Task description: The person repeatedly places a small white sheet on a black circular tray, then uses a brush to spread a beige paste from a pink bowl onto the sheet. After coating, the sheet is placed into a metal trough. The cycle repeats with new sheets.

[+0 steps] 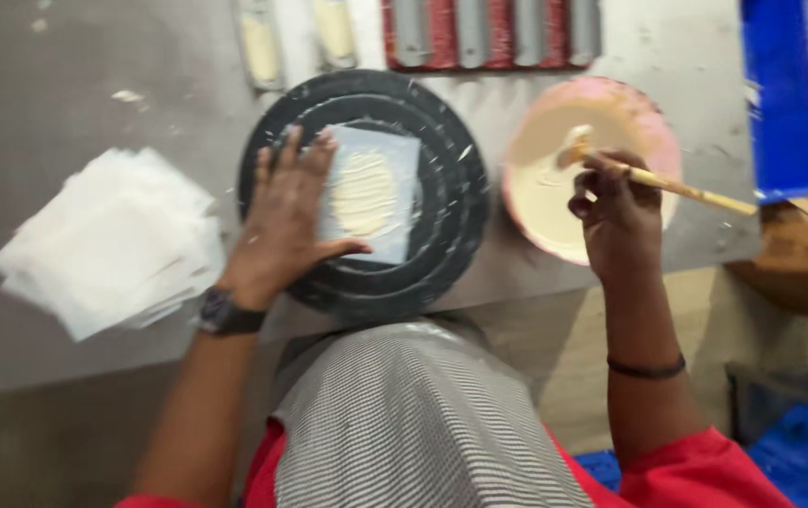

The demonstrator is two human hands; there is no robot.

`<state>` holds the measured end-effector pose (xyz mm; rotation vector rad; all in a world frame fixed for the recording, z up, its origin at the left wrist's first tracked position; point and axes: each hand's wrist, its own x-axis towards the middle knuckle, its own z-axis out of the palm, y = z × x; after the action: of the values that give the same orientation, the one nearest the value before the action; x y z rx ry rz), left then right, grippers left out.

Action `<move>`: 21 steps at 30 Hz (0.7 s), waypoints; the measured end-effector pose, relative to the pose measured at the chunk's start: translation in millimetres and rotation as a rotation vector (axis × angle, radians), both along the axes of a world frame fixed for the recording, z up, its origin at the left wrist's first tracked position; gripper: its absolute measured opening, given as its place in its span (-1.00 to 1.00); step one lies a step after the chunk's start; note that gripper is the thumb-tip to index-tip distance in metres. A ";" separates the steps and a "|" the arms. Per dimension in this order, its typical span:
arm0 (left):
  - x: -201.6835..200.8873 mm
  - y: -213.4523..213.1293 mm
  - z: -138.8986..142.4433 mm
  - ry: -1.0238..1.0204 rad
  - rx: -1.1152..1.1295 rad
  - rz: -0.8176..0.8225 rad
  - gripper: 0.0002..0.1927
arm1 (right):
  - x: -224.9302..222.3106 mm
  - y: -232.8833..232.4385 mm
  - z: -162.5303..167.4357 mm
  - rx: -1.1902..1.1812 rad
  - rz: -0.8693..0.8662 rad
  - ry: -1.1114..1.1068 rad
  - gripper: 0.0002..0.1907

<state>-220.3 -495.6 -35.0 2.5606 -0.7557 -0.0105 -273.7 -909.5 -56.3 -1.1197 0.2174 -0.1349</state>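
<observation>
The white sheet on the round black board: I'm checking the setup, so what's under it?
Under the white sheet only the round black board shows; the left hand hides its left edge.

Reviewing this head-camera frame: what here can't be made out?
- Left part of the white sheet: under the left hand.
- Brush bristles: sunk in the cream paste of the pink bowl, blurred.
- Grey moulds and the paste-filled pieces: cut off by the top edge.
- Blue tray: cut by the top edge; contents unseen.
- Paper stack: motion blur hides single sheets.

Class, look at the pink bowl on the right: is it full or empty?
Partly full. The pink bowl holds cream-coloured paste across its inside, and the right hand dips a brush into it.
</observation>
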 end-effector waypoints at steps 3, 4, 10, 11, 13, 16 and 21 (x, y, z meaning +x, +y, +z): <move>-6.9 2.0 -5.4 0.037 -0.011 0.051 0.36 | 17.1 76.0 4.8 -0.311 0.181 -0.108 -0.83; -10.4 2.1 -7.2 0.051 -0.022 0.073 0.36 | 22.1 102.4 6.1 -0.514 0.189 -0.125 -0.81; -26.8 3.7 -15.9 0.055 -0.059 0.144 0.35 | 45.9 210.8 35.3 -1.199 0.327 -0.390 -0.85; -28.1 4.1 -16.5 0.055 -0.070 0.150 0.35 | 48.3 217.6 39.8 -1.309 0.300 -0.471 -0.86; -30.8 4.7 -17.0 0.067 -0.093 0.171 0.36 | 51.0 222.2 46.9 -1.522 0.236 -0.635 -0.87; -33.7 1.0 -16.9 0.106 -0.101 0.206 0.38 | 50.4 218.1 45.7 -1.414 0.058 -0.472 -0.94; -40.5 -5.1 -15.7 0.101 -0.112 0.271 0.38 | 42.8 213.0 35.4 -1.563 0.193 -0.633 -0.86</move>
<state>-260.8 -500.7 -50.7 2.5125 -0.3582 -0.0096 -230.9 -696.5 -20.9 -2.5436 -0.7083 -0.5236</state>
